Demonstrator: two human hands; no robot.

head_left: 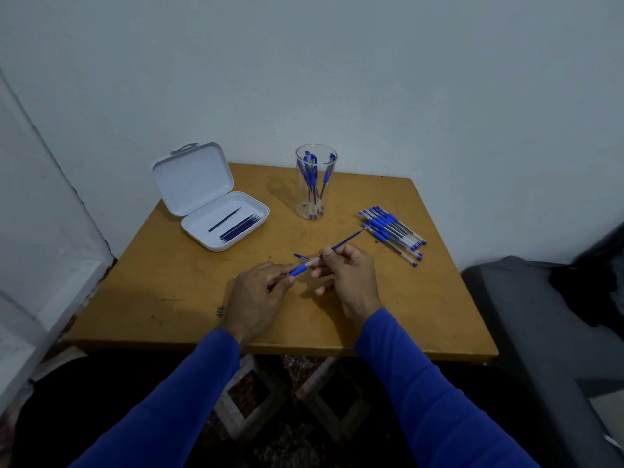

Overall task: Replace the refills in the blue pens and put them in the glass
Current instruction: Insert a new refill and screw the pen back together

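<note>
Over the middle of the table my left hand (260, 292) pinches a pen barrel (301, 267) by its blue grip. My right hand (347, 275) pinches a thin blue refill (349, 239) that slants up to the right, its lower end at the barrel's mouth. A small blue cap (300, 256) lies just behind the barrel. The clear glass (316, 184) at the back holds several blue pens. A row of several blue pens (393, 233) lies to the right. An open white case (216, 204) at the back left holds several refills (239, 226).
The wooden table (189, 298) stands against a white wall, with another wall close on the left. A dark grey seat (553, 332) sits beside the table's right edge. Patterned floor shows below the front edge.
</note>
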